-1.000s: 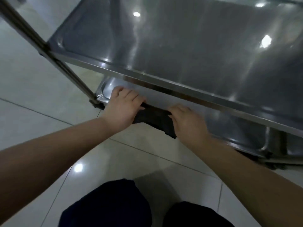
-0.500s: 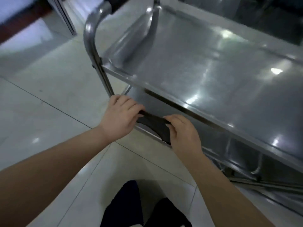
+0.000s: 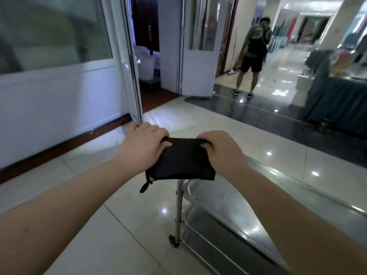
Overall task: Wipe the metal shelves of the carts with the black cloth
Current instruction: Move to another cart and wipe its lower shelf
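Up front, mid-air over the cart's near left corner: left hand (image 3: pixel 145 144) pinches one top corner of the black cloth (image 3: pixel 178 163), and right hand (image 3: pixel 220 149) grips the other, fingers curled round the edge. So the cloth hangs stretched btw them, touching no metal. Looks like a refold/re-grip step to me, no wiping rn. Below and right is the top shelf (image 3: pixel 214 195), w/ a lower shelf (image 3: pixel 214 229) under it. Next move prob needs the cloth bunched into one hand and pressed flat onto a shelf. Writing: tiny yellow tag (image 3: pixel 151 178) at the cloth's lower left corner, too small to read. No brand on the cart afaict.
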